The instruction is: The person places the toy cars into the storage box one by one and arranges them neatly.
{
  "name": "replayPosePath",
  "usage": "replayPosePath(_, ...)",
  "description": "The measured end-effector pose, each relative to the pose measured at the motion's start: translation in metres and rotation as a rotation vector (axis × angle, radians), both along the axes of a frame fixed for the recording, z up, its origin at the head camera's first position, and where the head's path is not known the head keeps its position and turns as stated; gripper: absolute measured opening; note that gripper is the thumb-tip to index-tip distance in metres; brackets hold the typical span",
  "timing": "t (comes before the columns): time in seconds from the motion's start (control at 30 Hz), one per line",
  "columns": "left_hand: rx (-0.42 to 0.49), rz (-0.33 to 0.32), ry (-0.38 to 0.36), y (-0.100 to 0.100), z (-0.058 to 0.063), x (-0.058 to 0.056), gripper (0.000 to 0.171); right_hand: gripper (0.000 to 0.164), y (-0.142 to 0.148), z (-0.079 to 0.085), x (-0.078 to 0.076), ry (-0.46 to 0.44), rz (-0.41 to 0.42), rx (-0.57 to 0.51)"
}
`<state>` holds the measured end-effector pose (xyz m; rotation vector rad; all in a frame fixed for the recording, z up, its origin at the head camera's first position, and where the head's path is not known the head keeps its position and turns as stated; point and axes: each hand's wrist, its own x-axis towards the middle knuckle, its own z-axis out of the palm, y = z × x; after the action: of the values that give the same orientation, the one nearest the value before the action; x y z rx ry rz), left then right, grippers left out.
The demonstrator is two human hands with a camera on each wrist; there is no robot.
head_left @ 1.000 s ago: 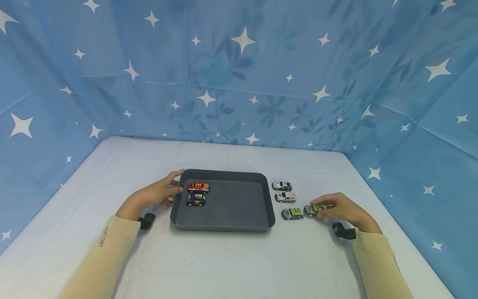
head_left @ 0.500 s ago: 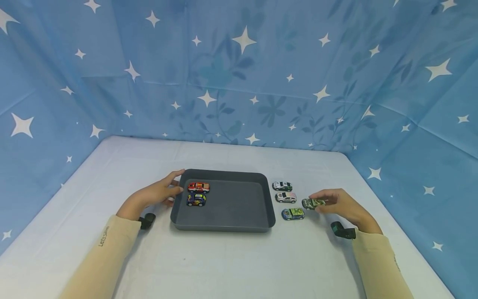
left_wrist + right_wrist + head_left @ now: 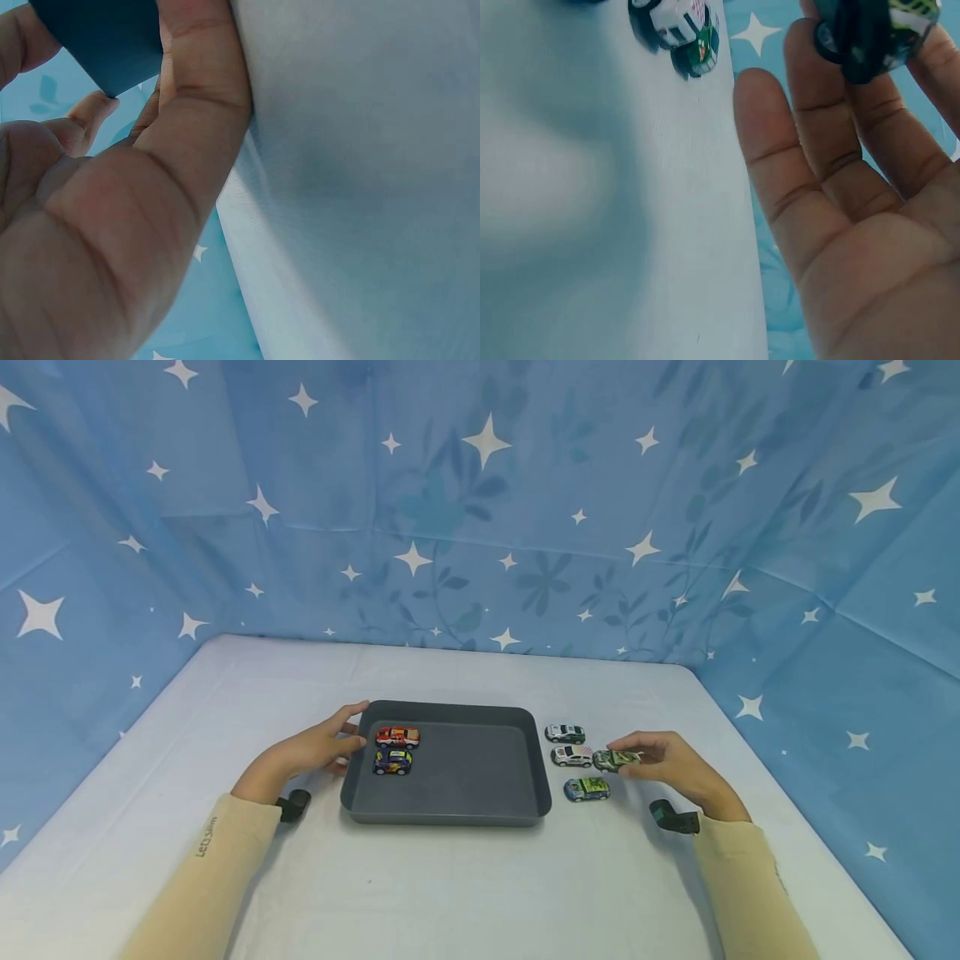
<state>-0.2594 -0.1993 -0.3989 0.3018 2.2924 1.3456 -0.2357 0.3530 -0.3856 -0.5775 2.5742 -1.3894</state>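
Observation:
My right hand (image 3: pixel 666 766) pinches a green camouflage toy car (image 3: pixel 617 761) between thumb and fingers, just right of a white toy car (image 3: pixel 572 756). In the right wrist view the held car (image 3: pixel 870 34) is partly cut off at the top edge. My left hand (image 3: pixel 315 750) touches the outside of the dark grey tray (image 3: pixel 450 820) at its left wall, fingers spread along it. The left wrist view shows a corner of the tray (image 3: pixel 112 45) among the fingers. In the tray's left part, a red toy car (image 3: pixel 398 737) sits behind a dark blue one (image 3: pixel 393 762).
Right of the tray, a white and green toy car (image 3: pixel 566 733) stands behind the white one. A blue and yellow-green toy car (image 3: pixel 587 789) is nearer the front. All rest on a white-covered table (image 3: pixel 450 893), with a blue star-patterned curtain (image 3: pixel 480 527) behind.
My right hand has lifted the camouflage car from beside the blue and yellow-green one and moved it back and left, towards the white car. The left hand and tray have stayed put.

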Motion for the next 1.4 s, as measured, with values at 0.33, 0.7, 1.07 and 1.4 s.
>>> replayPosePath(0.33,0.001,-0.001,0.001,-0.001,-0.001,0.001,0.076,0.034,-0.015,0.000,-0.003,0.074,-0.016,0.045)
replayPosePath(0.7,-0.012,0.004,0.004,-0.001,-0.003,-0.001,0.076,0.031,-0.032,0.002,-0.006,0.088,0.004,0.000)
replayPosePath(1.07,-0.006,0.007,0.006,-0.001,-0.003,0.000,0.076,0.033,-0.047,0.004,-0.007,0.083,0.035,-0.051)
replayPosePath(1.4,-0.003,0.006,0.004,0.000,-0.003,0.000,0.076,0.033,-0.061,0.004,-0.008,0.087,0.089,-0.085)
